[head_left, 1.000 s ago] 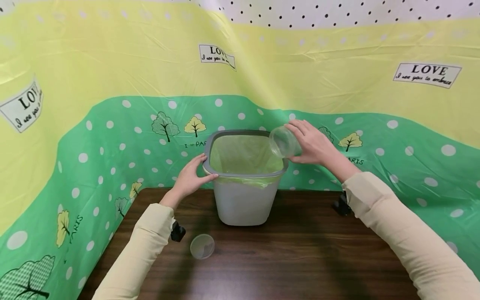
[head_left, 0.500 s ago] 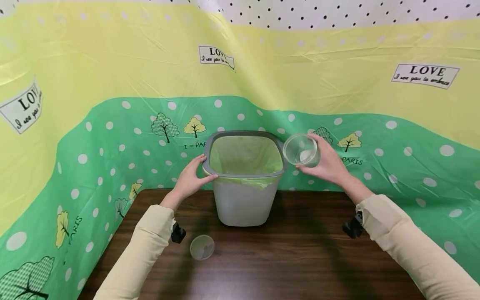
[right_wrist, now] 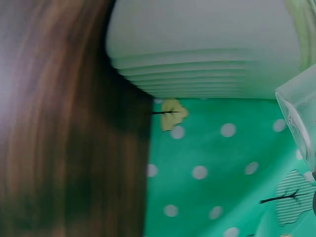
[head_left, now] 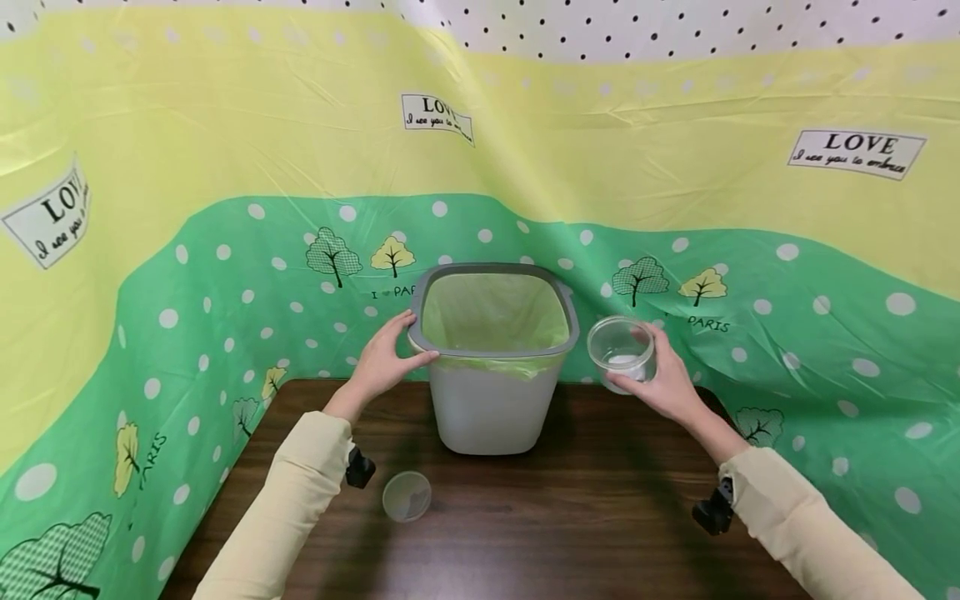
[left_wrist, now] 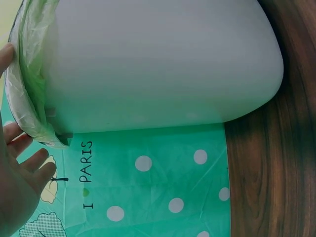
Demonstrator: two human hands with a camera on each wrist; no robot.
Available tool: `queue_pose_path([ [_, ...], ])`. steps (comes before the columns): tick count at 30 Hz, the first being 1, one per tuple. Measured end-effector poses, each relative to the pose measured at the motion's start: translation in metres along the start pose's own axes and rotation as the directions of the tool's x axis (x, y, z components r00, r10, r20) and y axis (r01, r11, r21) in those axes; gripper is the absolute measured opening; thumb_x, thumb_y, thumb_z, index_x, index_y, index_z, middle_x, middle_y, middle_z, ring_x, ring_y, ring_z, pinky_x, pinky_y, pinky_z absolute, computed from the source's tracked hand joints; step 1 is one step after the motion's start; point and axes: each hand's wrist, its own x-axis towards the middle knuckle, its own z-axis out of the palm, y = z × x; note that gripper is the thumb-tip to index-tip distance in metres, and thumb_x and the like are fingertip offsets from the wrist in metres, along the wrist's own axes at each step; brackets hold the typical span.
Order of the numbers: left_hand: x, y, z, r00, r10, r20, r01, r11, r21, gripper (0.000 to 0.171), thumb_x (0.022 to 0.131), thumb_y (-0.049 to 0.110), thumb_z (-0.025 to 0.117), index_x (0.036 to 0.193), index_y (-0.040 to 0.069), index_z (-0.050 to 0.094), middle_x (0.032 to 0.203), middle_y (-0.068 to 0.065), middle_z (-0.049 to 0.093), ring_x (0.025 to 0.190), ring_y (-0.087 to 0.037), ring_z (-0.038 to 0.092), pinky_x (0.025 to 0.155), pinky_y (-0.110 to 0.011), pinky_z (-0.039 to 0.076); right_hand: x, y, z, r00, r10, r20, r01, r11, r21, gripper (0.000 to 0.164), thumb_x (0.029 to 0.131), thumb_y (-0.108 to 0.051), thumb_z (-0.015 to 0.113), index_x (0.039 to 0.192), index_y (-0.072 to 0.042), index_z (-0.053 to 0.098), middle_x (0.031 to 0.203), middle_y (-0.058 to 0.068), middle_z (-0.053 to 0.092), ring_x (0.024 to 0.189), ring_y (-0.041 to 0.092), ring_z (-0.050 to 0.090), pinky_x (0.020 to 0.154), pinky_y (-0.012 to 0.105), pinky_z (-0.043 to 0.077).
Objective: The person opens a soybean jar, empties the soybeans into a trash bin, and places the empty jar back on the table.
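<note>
A light-grey trash bin (head_left: 487, 408) with a darker rim and a green liner (head_left: 487, 321) stands upright at the back of the table. My left hand (head_left: 382, 362) rests on the rim's left corner, thumb in front and fingers spread along the side; the left wrist view shows the fingers (left_wrist: 19, 143) fairly straight. To the right of the bin, my right hand (head_left: 667, 379) grips a clear round plastic container (head_left: 621, 346) in the air, its mouth tilted up. Something white shows at its bottom; I cannot tell what. The container (right_wrist: 301, 113) also enters the right wrist view.
A clear round lid (head_left: 407, 497) lies on the dark wooden table (head_left: 540, 517), in front and left of the bin. A printed green and yellow curtain (head_left: 300, 250) hangs close behind the table and at both sides.
My right hand has carried the container from over the bin's right rim outward to the right and down, turning its mouth upward. The left hand has stayed on the rim.
</note>
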Motion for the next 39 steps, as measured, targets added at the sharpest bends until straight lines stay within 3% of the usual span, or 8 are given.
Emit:
queue_pose_path([
  [15, 0.0, -0.002, 0.001, 1.0, 0.003, 0.012, -0.003, 1.0, 0.008, 0.077, 0.079, 0.051, 0.063, 0.14, 0.013, 0.034, 0.148, -0.001, 0.025, 0.135, -0.024, 0.023, 0.104, -0.051, 0.026, -0.065, 0.046, 0.035, 0.987, 0.161, -0.009, -0.161, 0.987, -0.027, 0.084, 0.068, -0.018, 0.079, 0.134, -0.001, 0.031, 0.118, 0.022, 0.049, 0.1, 0.035, 0.049, 0.075, 0.046, 0.039],
  [25, 0.0, -0.001, 0.0, 1.0, 0.0, 0.011, 0.0, 1.0, 0.001, 0.077, 0.079, 0.05, 0.063, 0.14, 0.013, 0.035, 0.148, -0.001, 0.025, 0.135, -0.024, 0.023, 0.104, -0.051, 0.026, -0.114, 0.072, 0.067, 0.933, 0.36, 0.002, -0.359, 0.932, -0.049, 0.085, 0.069, -0.026, 0.078, 0.133, 0.001, 0.029, 0.115, 0.028, 0.049, 0.101, 0.04, 0.049, 0.075, 0.047, 0.041],
  [34, 0.0, 0.0, -0.001, 1.0, -0.007, 0.01, 0.007, 1.0, -0.004, 0.077, 0.079, 0.05, 0.063, 0.141, 0.013, 0.034, 0.148, -0.001, 0.025, 0.135, -0.024, 0.022, 0.104, -0.05, 0.026, -0.142, 0.077, 0.092, 0.914, 0.406, 0.023, -0.404, 0.913, -0.051, 0.084, 0.067, -0.028, 0.079, 0.13, 0.003, 0.033, 0.113, 0.03, 0.052, 0.1, 0.041, 0.052, 0.076, 0.047, 0.042],
  [39, 0.0, -0.001, 0.0, 1.0, -0.003, 0.013, 0.004, 1.0, -0.004, 0.077, 0.08, 0.051, 0.063, 0.141, 0.013, 0.034, 0.148, -0.001, 0.025, 0.135, -0.024, 0.023, 0.104, -0.051, 0.027, -0.152, 0.077, 0.099, 0.892, 0.447, 0.065, -0.445, 0.895, -0.034, 0.085, 0.069, -0.03, 0.079, 0.132, 0.001, 0.032, 0.116, 0.028, 0.051, 0.104, 0.04, 0.051, 0.079, 0.047, 0.041],
])
